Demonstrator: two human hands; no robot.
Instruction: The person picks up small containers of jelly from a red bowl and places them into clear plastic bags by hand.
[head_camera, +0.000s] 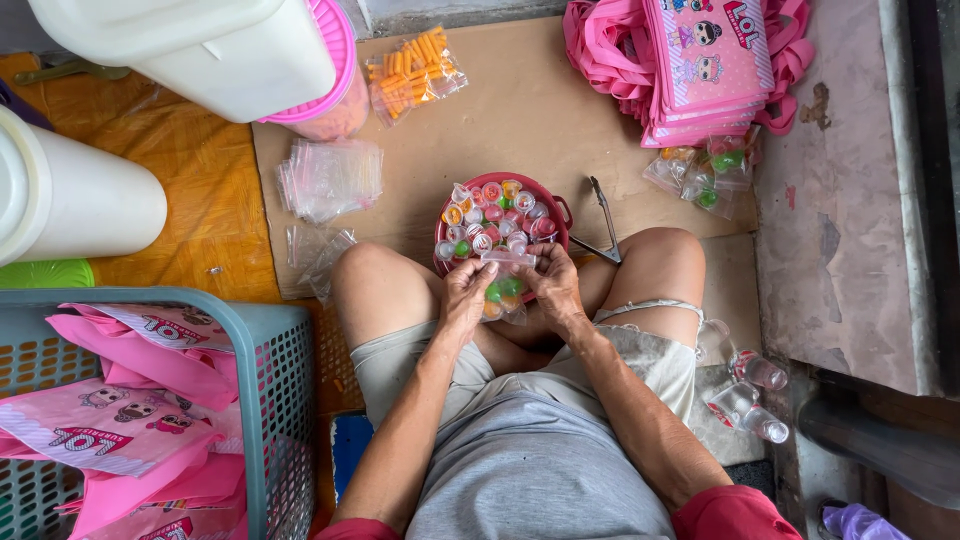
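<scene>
Your left hand (466, 290) and right hand (553, 283) both pinch a small clear bag (505, 285) of jelly cups over your lap, just before the red bowl (557, 208) of loose cups. Filled bags (705, 172) lie by the cardboard's right edge, near the pink tote bags (700, 60). Empty bags (330, 178) wait at the left edge. Looks partway done, bowl well stocked.
</scene>
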